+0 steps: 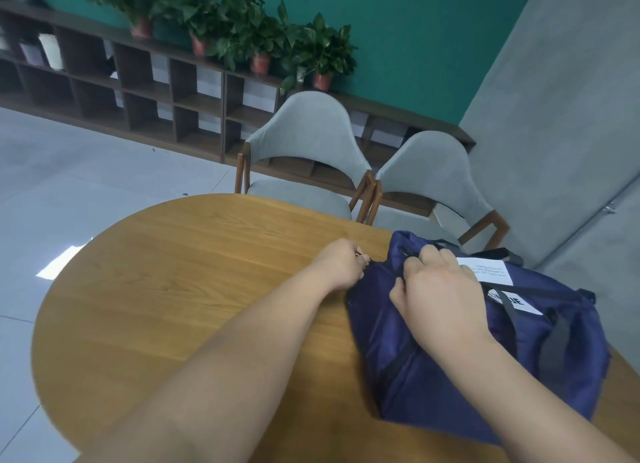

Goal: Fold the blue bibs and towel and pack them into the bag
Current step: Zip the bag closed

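Both forearms are bare, entering from the lower edge and reaching forward.

Left arm: extended almost straight, wrist in line with the forearm. Left hand (341, 263): back uppermost, fingers curled under, fingertips pinching the left end of the bag (408, 400).

Right arm: enters from the lower right, angled up and to the left. Right hand (440, 289): back uppermost, fingers (427, 255) bent down and gripping the fabric on top of the bag, thumb pointing towards the left hand.

The hands are near each other but apart.

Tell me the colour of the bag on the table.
The bag is navy blue, head view.
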Demonstrator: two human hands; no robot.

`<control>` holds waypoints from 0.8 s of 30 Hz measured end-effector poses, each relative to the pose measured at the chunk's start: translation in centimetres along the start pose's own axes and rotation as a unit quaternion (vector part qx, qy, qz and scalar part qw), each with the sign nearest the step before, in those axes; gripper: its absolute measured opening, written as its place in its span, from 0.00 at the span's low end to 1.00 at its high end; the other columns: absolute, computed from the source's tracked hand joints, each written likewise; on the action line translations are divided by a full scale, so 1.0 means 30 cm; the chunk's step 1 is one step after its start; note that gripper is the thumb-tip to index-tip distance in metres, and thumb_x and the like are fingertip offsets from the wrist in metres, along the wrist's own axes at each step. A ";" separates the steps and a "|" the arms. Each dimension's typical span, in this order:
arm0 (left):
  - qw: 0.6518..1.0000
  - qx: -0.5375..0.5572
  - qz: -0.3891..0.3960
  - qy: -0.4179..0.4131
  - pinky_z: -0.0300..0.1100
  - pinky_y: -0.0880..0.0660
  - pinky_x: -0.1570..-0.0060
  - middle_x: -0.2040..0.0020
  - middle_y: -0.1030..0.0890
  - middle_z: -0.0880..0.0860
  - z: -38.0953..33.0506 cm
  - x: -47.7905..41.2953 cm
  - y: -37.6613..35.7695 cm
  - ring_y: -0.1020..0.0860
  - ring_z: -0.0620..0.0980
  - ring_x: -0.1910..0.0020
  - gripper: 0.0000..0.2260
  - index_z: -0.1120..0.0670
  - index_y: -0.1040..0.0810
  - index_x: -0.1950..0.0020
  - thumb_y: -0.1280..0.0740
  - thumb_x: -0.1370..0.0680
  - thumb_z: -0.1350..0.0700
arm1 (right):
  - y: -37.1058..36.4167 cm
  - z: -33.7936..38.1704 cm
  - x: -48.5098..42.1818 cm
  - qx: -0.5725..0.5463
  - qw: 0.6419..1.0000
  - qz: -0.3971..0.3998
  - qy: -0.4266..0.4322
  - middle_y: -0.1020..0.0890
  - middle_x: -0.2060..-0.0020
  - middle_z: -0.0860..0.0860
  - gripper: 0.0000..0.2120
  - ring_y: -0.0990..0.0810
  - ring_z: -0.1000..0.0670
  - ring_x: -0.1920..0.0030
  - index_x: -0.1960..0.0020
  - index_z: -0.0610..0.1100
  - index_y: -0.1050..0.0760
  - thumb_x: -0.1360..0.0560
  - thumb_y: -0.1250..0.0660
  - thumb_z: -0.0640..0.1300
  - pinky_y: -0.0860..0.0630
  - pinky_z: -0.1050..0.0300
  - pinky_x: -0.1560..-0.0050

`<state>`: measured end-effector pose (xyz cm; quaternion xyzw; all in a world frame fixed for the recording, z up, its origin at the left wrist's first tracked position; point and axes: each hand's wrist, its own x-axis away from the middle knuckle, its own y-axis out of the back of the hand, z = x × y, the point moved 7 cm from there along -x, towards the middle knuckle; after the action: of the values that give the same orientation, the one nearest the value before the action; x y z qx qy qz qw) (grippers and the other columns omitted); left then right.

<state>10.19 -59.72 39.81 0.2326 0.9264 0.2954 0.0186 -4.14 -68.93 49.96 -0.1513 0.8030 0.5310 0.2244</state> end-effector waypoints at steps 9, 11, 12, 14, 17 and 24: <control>0.976 0.122 0.059 0.168 0.52 0.15 0.60 0.51 0.16 0.59 0.138 0.040 -0.071 0.15 0.53 0.61 0.10 0.61 0.21 0.43 0.38 0.14 0.56 | 0.033 -0.026 0.027 -0.027 0.999 -0.042 0.005 0.29 0.61 0.45 0.10 0.27 0.40 0.58 0.62 0.41 0.26 0.27 0.27 0.42 0.33 0.49 0.66; 0.972 0.125 0.035 0.194 0.47 0.17 0.70 0.54 0.17 0.59 0.165 0.039 -0.086 0.15 0.54 0.64 0.09 0.63 0.22 0.42 0.37 0.14 0.58 | 0.047 -0.047 0.028 -0.038 0.998 -0.055 0.000 0.30 0.61 0.45 0.11 0.27 0.40 0.58 0.62 0.41 0.27 0.25 0.28 0.44 0.36 0.52 0.65; 0.973 0.111 0.026 0.202 0.47 0.18 0.72 0.56 0.17 0.60 0.170 0.039 -0.090 0.15 0.56 0.63 0.09 0.63 0.22 0.43 0.37 0.14 0.58 | 0.051 -0.052 0.027 -0.042 0.997 -0.057 -0.002 0.30 0.61 0.45 0.12 0.27 0.40 0.58 0.62 0.41 0.27 0.25 0.29 0.45 0.37 0.52 0.65; 0.979 0.060 0.012 0.195 0.51 0.15 0.64 0.57 0.16 0.61 0.170 0.029 -0.093 0.14 0.60 0.60 0.09 0.63 0.20 0.46 0.36 0.15 0.58 | 0.047 -0.052 0.020 -0.049 0.998 -0.051 -0.004 0.29 0.61 0.45 0.12 0.27 0.41 0.58 0.61 0.41 0.26 0.24 0.29 0.46 0.37 0.52 0.64; 0.989 -0.036 -0.023 0.141 0.49 0.17 0.55 0.53 0.17 0.57 0.157 0.022 -0.064 0.16 0.59 0.55 0.10 0.59 0.20 0.45 0.37 0.15 0.54 | 0.025 -0.037 0.008 -0.083 0.996 -0.023 0.013 0.28 0.61 0.48 0.13 0.26 0.43 0.57 0.61 0.45 0.24 0.23 0.29 0.52 0.32 0.50 0.61; 0.988 -0.057 -0.140 0.029 0.46 0.28 0.53 0.48 0.23 0.49 0.052 0.103 0.012 0.23 0.52 0.51 0.06 0.50 0.28 0.46 0.34 0.17 0.50 | 0.013 -0.108 0.021 -0.412 0.909 0.049 0.024 0.24 0.56 0.58 0.09 0.23 0.54 0.53 0.49 0.57 0.16 0.19 0.34 0.57 0.24 0.50 0.50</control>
<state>7.85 -57.25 39.05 0.0905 0.9316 0.3492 0.0458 -5.50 -71.78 51.03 -0.2036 0.5241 0.8214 0.0961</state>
